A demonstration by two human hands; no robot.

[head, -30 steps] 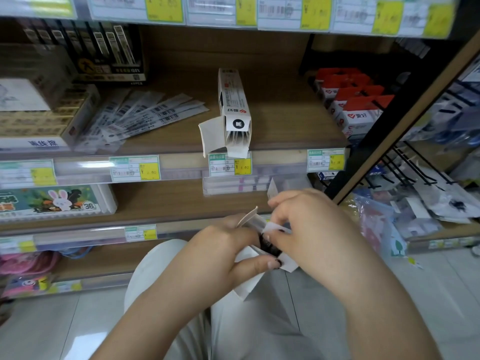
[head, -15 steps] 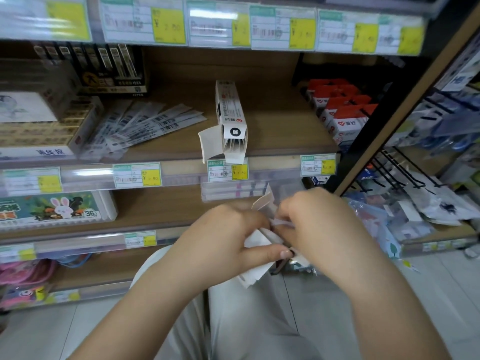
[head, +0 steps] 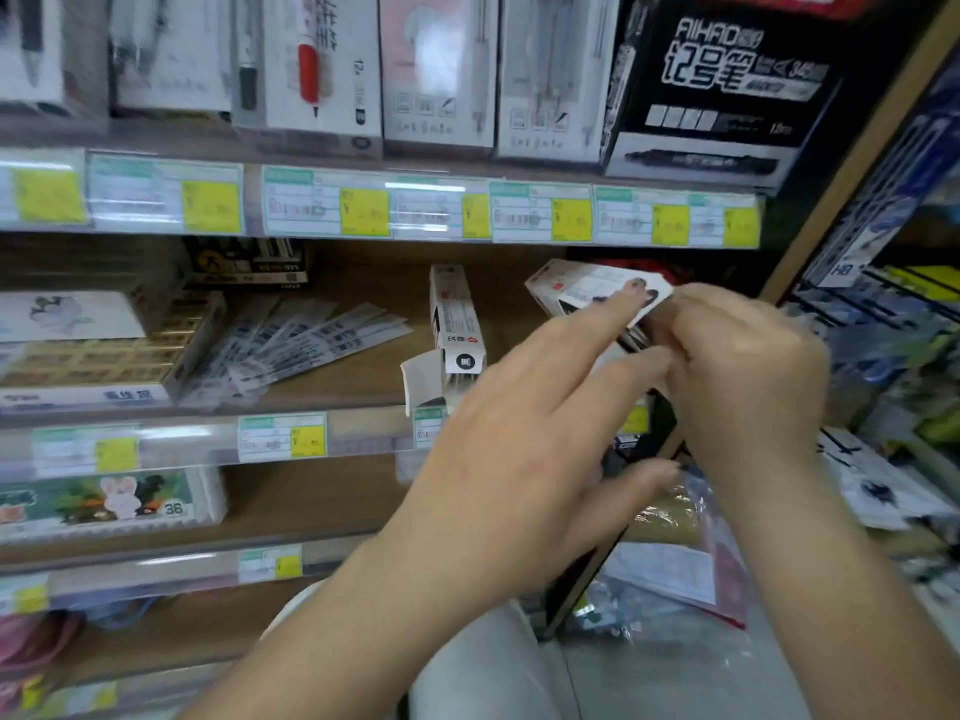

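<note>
Head view: we see the right hand curled round the near end of a small white box, held up in front of the middle shelf. The left hand is spread, fingers straight, its index fingertip resting on the box. An opened carton lies on the shelf just left of it.

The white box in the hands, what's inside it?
The right hand pinches the white box at its end; the left hand touches it with straight fingers. Something dark peeks out there, too blurred to name. The hands cover the rest.
</note>
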